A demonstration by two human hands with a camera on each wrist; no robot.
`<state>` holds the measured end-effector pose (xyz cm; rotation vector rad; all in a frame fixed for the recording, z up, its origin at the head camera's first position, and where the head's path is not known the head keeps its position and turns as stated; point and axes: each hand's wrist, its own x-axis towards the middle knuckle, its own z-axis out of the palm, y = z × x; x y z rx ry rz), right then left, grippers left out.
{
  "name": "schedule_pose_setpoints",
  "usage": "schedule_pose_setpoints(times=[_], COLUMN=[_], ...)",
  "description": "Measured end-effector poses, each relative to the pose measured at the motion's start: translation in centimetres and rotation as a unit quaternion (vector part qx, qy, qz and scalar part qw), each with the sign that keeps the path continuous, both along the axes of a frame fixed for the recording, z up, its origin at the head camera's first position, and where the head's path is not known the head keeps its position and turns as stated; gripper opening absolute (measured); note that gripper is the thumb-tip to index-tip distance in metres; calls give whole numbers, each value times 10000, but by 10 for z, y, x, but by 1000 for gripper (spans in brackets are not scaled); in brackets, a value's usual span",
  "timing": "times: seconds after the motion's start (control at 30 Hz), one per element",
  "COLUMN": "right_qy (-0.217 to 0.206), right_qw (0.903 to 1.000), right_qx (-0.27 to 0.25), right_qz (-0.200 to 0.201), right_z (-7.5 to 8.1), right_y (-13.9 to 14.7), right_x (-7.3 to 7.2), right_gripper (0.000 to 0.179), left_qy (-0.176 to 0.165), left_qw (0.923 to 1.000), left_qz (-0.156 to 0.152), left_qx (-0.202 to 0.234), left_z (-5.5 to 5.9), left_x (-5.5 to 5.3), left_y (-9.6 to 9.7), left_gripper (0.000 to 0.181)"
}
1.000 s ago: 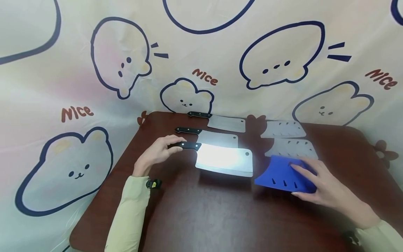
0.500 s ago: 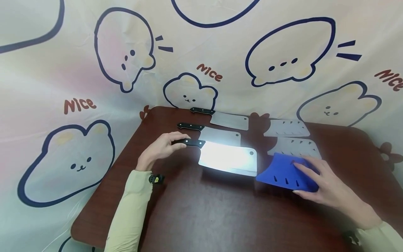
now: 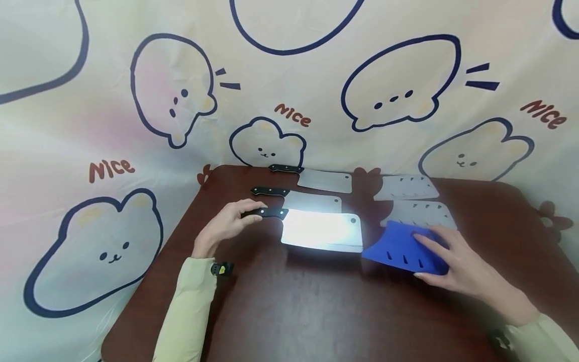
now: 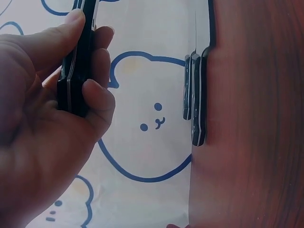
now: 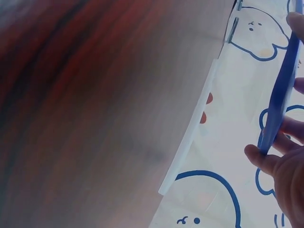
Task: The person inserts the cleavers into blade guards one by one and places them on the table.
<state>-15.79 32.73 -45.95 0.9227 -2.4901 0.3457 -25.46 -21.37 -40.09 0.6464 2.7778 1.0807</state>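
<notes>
A cleaver (image 3: 324, 181) lies near the back edge of the brown table (image 3: 316, 306), black handle (image 3: 286, 168) to the left; a second cleaver (image 3: 312, 201), turned the same way, lies nearer the front. To their right are two pale slotted sheets (image 3: 404, 188), one before the other. Behind hangs a white cloth (image 3: 316, 75) printed with bears (image 3: 95, 256), "Nice" (image 3: 292, 115) and brown flowers (image 3: 548, 207).
</notes>
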Motion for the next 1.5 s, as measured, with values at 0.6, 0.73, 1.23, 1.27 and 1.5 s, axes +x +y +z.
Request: schedule_pose_setpoints(times=[0.6, 0.73, 1.23, 1.27, 1.5], right_qy=[-197, -119, 158, 153, -11], right_qw=[9970, 9962, 9966, 9968, 9978], right_qx=[10, -59, 131, 139, 343], right_qz=[-743, -856, -796, -768, -575], right_z=[7, 10, 17, 17, 18], right_y=[-15, -17, -22, -22, -19], right_x=[7, 9, 5, 5, 7], right_gripper=[91, 90, 90, 90, 89], left_qy=[-113, -126, 6, -13, -52], left_qw=[9995, 9994, 9999, 9999, 9999], left_qz=[289, 320, 118, 123, -89], left_qx=[65, 40, -9, 7, 18], left_z=[-7, -5, 0, 1, 1], left_x=[4, 3, 2, 2, 2], left_y=[-8, -8, -6, -5, -2], left_gripper=[29, 31, 34, 34, 32])
